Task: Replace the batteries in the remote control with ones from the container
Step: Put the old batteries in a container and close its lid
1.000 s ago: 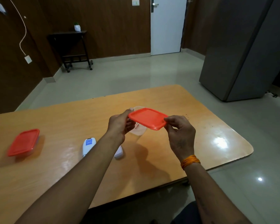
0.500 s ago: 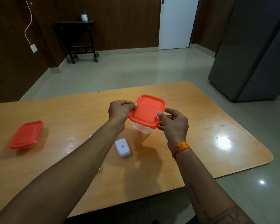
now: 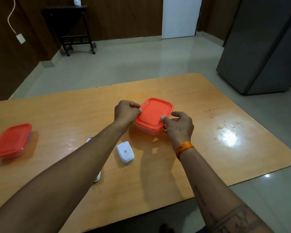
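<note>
Second container: a lidded clear box with an orange lid (image 3: 12, 140) sits at the far left of the tabletop (image 3: 208, 157), well apart from both hands.
Remote control: the white remote control (image 3: 97, 178) lies under the left forearm, mostly hidden; only its two ends show. Its long axis appears to run from near-right to far-left, though which end is the front I cannot tell.
Battery cover: a small white piece (image 3: 125, 152), likely the remote's battery cover, lies just right of the forearm, its long axis running near to far with a slight lean.
Left hand: the left hand (image 3: 126, 112) pinches the left edge of the container lid (image 3: 154, 115), fingers curled at the rim.
Container: the clear container (image 3: 147, 132) rests mid-tabletop under that lid, long axis slanting from near-left to far-right.
Right hand: the right hand (image 3: 179, 126) grips the near-right corner, thumb on top of the lid, fingers curled below.
Step in hand: seemingly seating or freeing the lid; which one cannot be told.
Doing it well: keep the box flat on the tabletop, work the rim corner by corner with even pressure, and avoid tipping it so any batteries inside stay put.
</note>
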### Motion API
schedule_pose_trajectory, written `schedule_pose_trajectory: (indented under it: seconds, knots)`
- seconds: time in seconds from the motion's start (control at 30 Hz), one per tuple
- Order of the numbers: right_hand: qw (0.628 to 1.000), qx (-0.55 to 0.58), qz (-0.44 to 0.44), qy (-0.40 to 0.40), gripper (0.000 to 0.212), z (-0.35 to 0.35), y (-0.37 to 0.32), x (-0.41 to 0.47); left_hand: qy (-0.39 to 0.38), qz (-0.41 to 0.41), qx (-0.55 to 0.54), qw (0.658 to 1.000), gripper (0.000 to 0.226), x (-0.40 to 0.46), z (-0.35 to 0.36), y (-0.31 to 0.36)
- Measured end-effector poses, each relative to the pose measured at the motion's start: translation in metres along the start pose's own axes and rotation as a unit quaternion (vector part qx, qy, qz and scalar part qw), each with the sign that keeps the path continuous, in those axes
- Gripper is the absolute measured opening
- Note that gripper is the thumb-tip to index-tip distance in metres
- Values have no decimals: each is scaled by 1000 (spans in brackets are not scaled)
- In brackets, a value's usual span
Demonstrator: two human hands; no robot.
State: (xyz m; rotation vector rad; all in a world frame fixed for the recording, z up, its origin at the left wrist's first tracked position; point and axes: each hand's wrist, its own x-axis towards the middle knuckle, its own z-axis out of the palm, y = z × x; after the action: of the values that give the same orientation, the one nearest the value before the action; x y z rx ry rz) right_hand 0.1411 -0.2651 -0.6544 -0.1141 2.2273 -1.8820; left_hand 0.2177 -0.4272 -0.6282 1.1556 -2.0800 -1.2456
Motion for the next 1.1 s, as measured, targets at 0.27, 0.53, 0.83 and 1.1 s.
schedule_pose_trajectory:
  seconds: [0.27,0.53,0.83,1.1]
  knots:
    - [1000,-14,0,-10,45,4,3,-4,26,-15,56,998,16,3,-1,-4]
    - [992,-104,-51,-40,47,2,-4,-16,27,-42,-59,997,20,-30,-9,3]
    - [987,20,62,-149,70,1,-19,-54,57,-35,-90,994,22,-92,-20,1]
    - [990,6,5,-142,85,-5,-14,-67,66,-59,-67,994,74,-101,-15,2]
